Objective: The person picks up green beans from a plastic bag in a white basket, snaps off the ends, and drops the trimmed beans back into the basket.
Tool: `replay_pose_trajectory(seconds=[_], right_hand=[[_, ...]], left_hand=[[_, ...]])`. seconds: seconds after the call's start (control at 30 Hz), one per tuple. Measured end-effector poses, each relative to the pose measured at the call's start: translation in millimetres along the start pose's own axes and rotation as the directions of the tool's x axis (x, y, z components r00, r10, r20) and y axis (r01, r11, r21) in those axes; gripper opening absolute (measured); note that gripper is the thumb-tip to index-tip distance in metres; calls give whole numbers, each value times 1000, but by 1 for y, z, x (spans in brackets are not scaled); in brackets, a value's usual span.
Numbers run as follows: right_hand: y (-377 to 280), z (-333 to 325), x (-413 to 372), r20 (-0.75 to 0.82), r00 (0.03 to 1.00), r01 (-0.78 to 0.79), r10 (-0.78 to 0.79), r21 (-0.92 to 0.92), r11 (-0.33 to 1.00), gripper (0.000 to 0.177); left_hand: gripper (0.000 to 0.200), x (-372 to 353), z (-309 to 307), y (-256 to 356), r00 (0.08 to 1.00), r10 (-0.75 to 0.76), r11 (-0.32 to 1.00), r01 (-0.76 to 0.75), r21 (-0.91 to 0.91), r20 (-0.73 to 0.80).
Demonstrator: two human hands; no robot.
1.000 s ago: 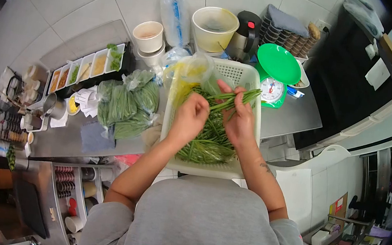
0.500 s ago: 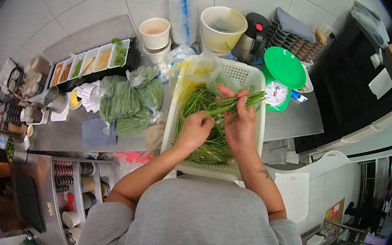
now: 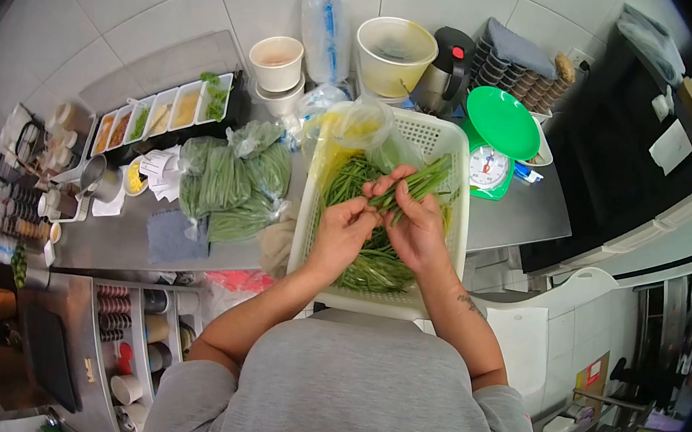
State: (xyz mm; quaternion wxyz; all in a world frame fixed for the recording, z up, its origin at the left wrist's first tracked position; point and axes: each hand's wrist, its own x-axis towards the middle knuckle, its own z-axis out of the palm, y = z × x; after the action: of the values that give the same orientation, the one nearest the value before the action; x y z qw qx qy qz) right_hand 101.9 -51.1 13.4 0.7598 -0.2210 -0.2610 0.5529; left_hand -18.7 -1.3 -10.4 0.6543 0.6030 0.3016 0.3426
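A bundle of long green beans [image 3: 426,179] lies across my right hand [image 3: 416,223], whose fingers and thumb are closed around it. My left hand [image 3: 342,231] is pinched at the lower left end of the bundle, its fingertips touching my right fingers. Exactly what lies between the left fingertips is partly hidden. Both hands are above a white plastic basket [image 3: 461,165] with more green beans [image 3: 370,269] inside. A clear and yellow plastic bag [image 3: 335,133] hangs over the basket's back left side.
Bagged green beans [image 3: 225,180] lie left of the basket, near a folded grey cloth [image 3: 177,236]. A green scale [image 3: 490,166] stands at the right. Behind are a large tub [image 3: 394,54], a steel kettle [image 3: 442,77] and white cups [image 3: 276,65]. Topping trays [image 3: 163,111] sit farther left.
My right hand has drawn the bundle slightly left and tilted it more upright. My left hand has shifted a little, and both hands' fingertips are now closer together.
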Motion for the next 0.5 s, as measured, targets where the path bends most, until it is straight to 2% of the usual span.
replay_pose_trajectory(seconds=[0.07,0.1,0.17,0.2,0.27,0.37,0.47,0.5], right_hand=[[0,1,-1,11,1000,5,-5,-44,999,18],[-1,-1,-1,24,1000,-15,16,-54,998,18],[-7,-9,-3,51,997,-56,60,-76,996,19],[-9,-10,-4,54,996,-70,76,-97,993,19],[-15,-10,-7,59,993,-96,106,-140,985,20],[-22,-9,-10,-68,988,-153,137,-354,923,20],[-25,-12,-13,-30,981,-184,192,-469,864,23],[-25,-12,-14,-31,975,-208,220,-478,854,23]], left_hand=[[15,-1,-3,-6,1000,21,992,-20,128,-2],[13,-4,-2,-1,991,125,941,-134,312,48],[12,-10,-3,13,935,294,705,-354,615,201],[10,-11,-5,14,928,269,664,-372,649,257],[8,-12,-10,16,908,210,573,-415,706,363],[7,-2,-23,32,921,103,539,-369,757,376],[8,20,-23,61,884,444,693,-442,570,145],[7,29,-24,63,897,422,747,-427,509,134]])
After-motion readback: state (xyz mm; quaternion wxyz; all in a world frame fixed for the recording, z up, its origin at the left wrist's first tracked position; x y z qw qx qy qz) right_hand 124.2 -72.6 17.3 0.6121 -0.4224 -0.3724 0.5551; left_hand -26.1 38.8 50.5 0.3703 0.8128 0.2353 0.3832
